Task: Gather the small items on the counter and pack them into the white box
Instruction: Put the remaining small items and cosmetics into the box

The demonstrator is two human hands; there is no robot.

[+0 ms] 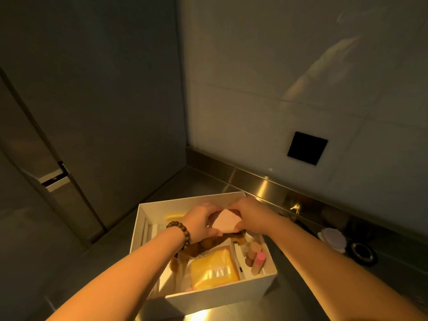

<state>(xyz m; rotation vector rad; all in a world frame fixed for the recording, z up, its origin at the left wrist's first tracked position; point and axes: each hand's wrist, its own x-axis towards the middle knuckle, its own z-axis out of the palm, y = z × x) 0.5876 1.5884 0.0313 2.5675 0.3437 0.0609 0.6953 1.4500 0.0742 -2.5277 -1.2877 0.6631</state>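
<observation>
We hold a small pale pink piece (224, 222) between both hands, above the far half of the white box (222, 297). Our left hand (203, 222) grips its left edge and our right hand (251, 213) its right edge; the fingers (238, 225) of the right hand pinch the corner nearest us, and the left fingers curl around the piece from the other side. What the piece is we cannot tell.

Below our fingers the box is already well filled. A yellow packet (214, 268) lies flat in the near part, a dark brown string of beads (203, 246) trails out from under our left hand, and the narrow section to the right of our fingers holds wooden pegs (253, 250) and a pink stick (259, 260). So most of the packing looks done, and the pink piece is not yet set down.

Farther right of our fingers, on the steel tabletop (289, 297) by the wall, a white round lid (332, 238) and a black ring (362, 252) lie outside the box. We judge these are still to be gathered; some darker bits behind them are too dim to make out.
</observation>
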